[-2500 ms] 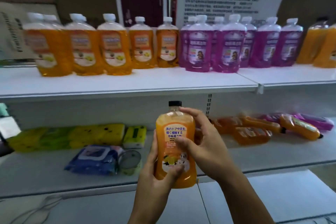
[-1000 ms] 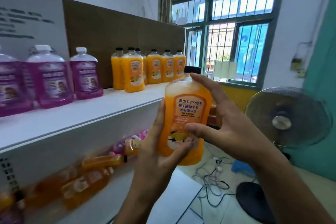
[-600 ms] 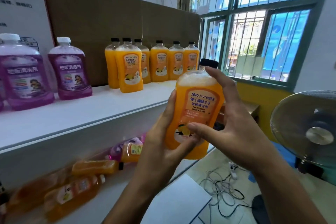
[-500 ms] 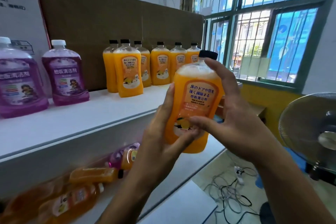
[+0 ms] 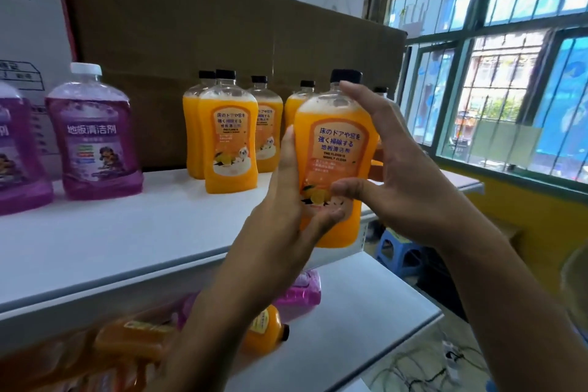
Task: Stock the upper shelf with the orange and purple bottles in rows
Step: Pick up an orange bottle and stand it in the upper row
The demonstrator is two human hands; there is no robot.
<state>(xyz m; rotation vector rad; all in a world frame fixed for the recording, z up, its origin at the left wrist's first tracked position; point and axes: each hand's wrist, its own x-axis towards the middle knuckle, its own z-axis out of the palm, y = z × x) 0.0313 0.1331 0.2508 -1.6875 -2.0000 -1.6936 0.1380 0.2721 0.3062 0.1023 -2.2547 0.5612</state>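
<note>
Orange bottle upright, black cap, both hands' grip.

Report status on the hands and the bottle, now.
Left hand and right hand: both grip black-capped orange plastic bottle. Bottle upright, off white upper shelf. Nothing blocking shelf front.

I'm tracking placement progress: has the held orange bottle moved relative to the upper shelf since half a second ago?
Yes. The held orange bottle has risen against the upper shelf edge, toward the standing orange bottles.
</note>
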